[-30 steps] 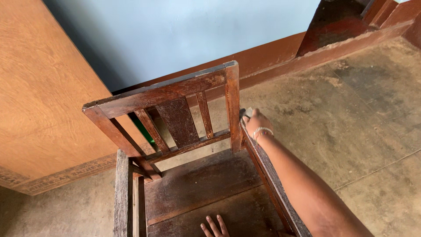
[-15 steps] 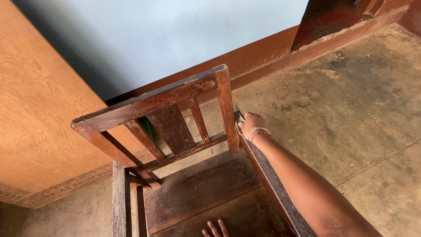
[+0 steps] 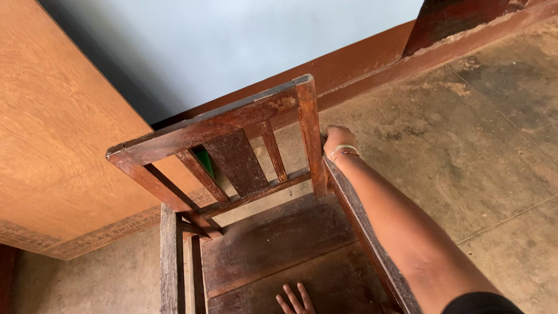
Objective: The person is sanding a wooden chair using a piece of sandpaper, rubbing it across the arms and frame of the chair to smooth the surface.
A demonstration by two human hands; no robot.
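bare concrete floor (image 3: 465,151), stained and cracked, filling the right and lower parts of the view. pale blue wall (image 3: 232,46) behind, edged at its foot by a dark red-brown skirting band (image 3: 372,64). large orange-brown wooden panel (image 3: 52,134) on the left, grain showing, with a patterned border along its lower edge, standing close beside the chair. dark worn wooden chair (image 3: 244,157) in the middle, seen from above, backrest toward the wall, seat planks toward the bottom edge, armrests running down both sides. small green thing (image 3: 204,160) glimpsed through the back slats, too hidden to name.

right arm stretched out along the chair's right side, right hand (image 3: 337,139) at the back right post, just where the armrest meets it, fingers curled against the wood; cannot tell how firmly closed, since the palm faces away. metal bangle (image 3: 343,151) around that wrist. left hand (image 3: 293,299) at the bottom edge, only fingertips visible, spread flat and open on the seat, gripping nothing.
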